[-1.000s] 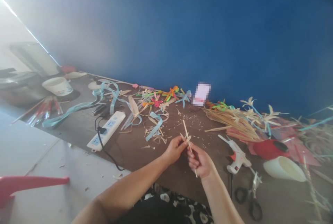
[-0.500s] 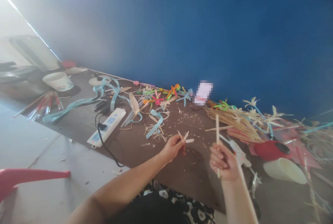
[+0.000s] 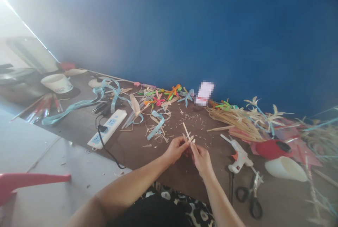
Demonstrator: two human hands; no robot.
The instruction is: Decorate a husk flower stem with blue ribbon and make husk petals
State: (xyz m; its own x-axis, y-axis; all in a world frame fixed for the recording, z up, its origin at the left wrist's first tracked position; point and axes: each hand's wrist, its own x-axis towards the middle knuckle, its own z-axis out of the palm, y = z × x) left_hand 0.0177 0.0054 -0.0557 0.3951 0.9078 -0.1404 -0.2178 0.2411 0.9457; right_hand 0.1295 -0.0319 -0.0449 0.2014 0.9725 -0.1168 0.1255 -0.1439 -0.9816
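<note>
Both my hands meet over the middle of the brown table [image 3: 79,125]. My left hand [image 3: 176,149] pinches a small pale straw piece [image 3: 190,138] with short leaf-like blades. My right hand [image 3: 201,156] is closed on a thin straw stick [image 3: 186,129] that slants up and away from the fingers, touching the small piece. Loose straw scraps lie on the table just beyond the hands.
A white glue gun [image 3: 238,156] and black-handled scissors [image 3: 250,195] lie right of my hands. Behind them are a straw bundle [image 3: 237,123], a red object [image 3: 273,148] and a white cup on its side [image 3: 286,169]. A power strip [image 3: 107,128], blue ribbons [image 3: 79,107] and coloured straw figures [image 3: 171,95] lie left.
Half a second ago my right hand was off to the right, holding the stick upright. It has come back left to meet my left hand, and the stick now touches the small piece.
</note>
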